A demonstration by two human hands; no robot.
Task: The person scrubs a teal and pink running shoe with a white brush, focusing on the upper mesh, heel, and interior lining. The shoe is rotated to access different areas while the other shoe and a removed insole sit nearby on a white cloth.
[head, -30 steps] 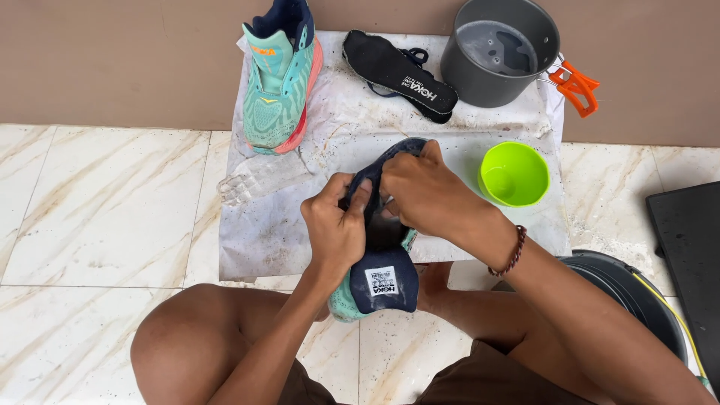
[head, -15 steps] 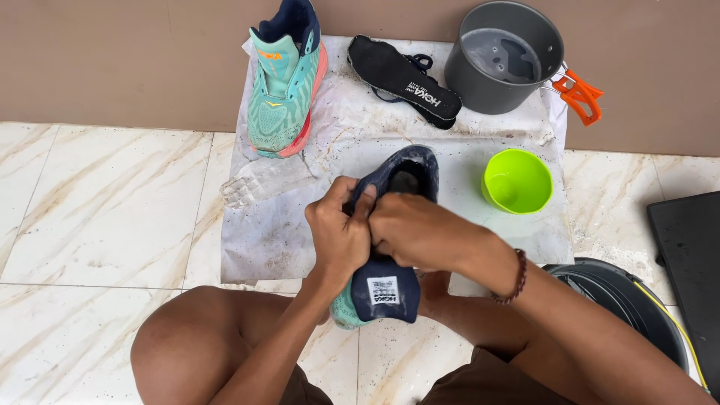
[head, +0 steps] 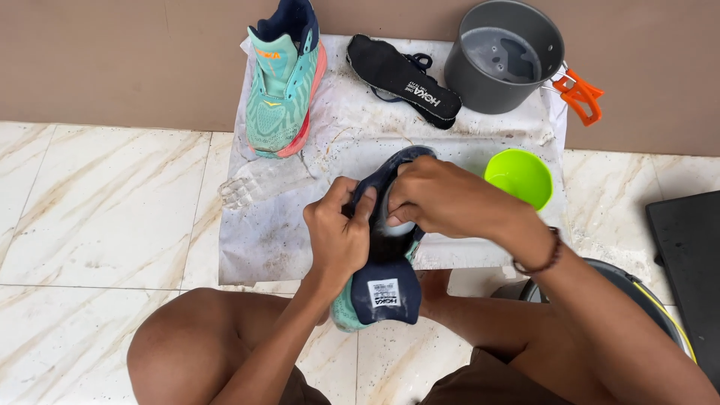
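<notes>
Over the white cloth [head: 300, 240], my left hand [head: 337, 236] clasps the navy shoe [head: 382, 289]; my right hand [head: 442, 199] pinches inside it, working at the lining; next I'd need a steady pull.

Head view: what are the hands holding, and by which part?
Both hold the navy shoe: left hand grips the collar's side, right hand covers the opening, its fingers seemingly inside.
</notes>
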